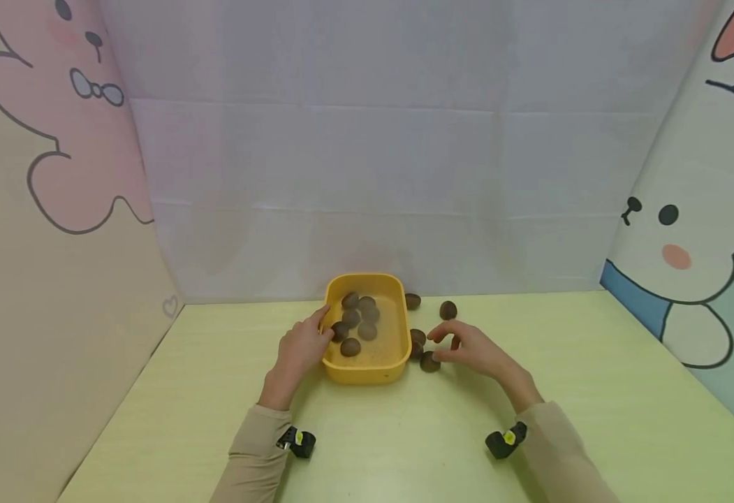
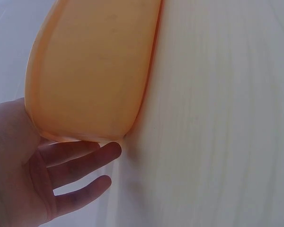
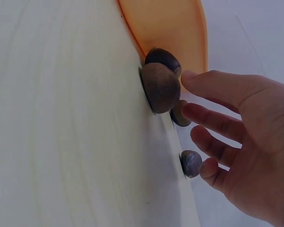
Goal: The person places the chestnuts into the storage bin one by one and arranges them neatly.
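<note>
A yellow rectangular container point(image 1: 398, 363) stands at the back middle of the table, with several brown chestnuts point(image 1: 350, 347) lying inside. My left hand point(image 1: 302, 347) holds its left wall, thumb over the rim; in the left wrist view the fingers point(image 2: 80, 163) lie along the outside. Just right of the container, my right hand point(image 1: 472, 349) hovers with bent, parted fingers and nothing between them. Under its thumb tip is a loose chestnut point(image 1: 429, 361). In the right wrist view the thumb is right at a large chestnut point(image 3: 161, 87), with another chestnut point(image 3: 162, 57) behind it.
More loose chestnuts lie to the container's right, including one point(image 1: 448, 310) farther back and one point(image 1: 413, 302) by its far right corner. A white cloth wall point(image 1: 367, 161) rises at the table's back edge. Printed side panels point(image 1: 693, 279) flank the pale yellow-green table point(image 1: 392, 447).
</note>
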{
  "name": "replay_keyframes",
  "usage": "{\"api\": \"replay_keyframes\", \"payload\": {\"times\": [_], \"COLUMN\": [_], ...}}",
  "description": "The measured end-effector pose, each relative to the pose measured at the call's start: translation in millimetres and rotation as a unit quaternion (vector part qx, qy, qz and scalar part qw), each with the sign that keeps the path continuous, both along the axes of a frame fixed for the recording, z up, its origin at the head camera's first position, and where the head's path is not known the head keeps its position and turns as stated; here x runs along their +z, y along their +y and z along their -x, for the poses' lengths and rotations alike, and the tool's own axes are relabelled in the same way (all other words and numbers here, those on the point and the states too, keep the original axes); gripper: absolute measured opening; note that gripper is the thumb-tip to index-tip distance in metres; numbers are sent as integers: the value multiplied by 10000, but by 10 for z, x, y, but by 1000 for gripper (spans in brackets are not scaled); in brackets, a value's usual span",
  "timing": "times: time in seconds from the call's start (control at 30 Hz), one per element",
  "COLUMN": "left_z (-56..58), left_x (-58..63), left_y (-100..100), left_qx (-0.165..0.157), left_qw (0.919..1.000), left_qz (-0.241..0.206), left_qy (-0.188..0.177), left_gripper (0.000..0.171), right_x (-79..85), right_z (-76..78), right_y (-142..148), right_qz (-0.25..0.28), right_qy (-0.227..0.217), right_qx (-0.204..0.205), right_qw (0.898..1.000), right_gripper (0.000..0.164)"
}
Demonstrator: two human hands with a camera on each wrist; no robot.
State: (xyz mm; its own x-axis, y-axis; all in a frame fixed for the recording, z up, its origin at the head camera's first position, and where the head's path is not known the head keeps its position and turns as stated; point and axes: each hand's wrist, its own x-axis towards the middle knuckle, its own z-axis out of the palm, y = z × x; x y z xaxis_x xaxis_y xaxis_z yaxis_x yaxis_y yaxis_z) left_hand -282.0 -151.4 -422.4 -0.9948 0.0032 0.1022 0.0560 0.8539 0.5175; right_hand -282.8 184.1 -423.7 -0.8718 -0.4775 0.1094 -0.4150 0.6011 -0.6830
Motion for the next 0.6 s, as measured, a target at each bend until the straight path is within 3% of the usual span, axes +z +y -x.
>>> {"api": "replay_keyframes", "payload": {"times": [0.37, 0.6], "left_z": [1, 14], "left_x": [2, -2], "left_y": [3, -2], "left_qx": [9, 18], "left_qw": [10000, 10000], "left_qz": [-6, 20], "left_qy": [-38, -41], "left_gripper": [56, 57], "right_x": [-128, -156], "right_z": [24, 27], "right_y": [-20, -29], "right_qz": [-119, -102], "right_qy": [-506, -330], "right_qx": [141, 186], "right_qw": [9985, 9992], "right_gripper": [43, 38]}}
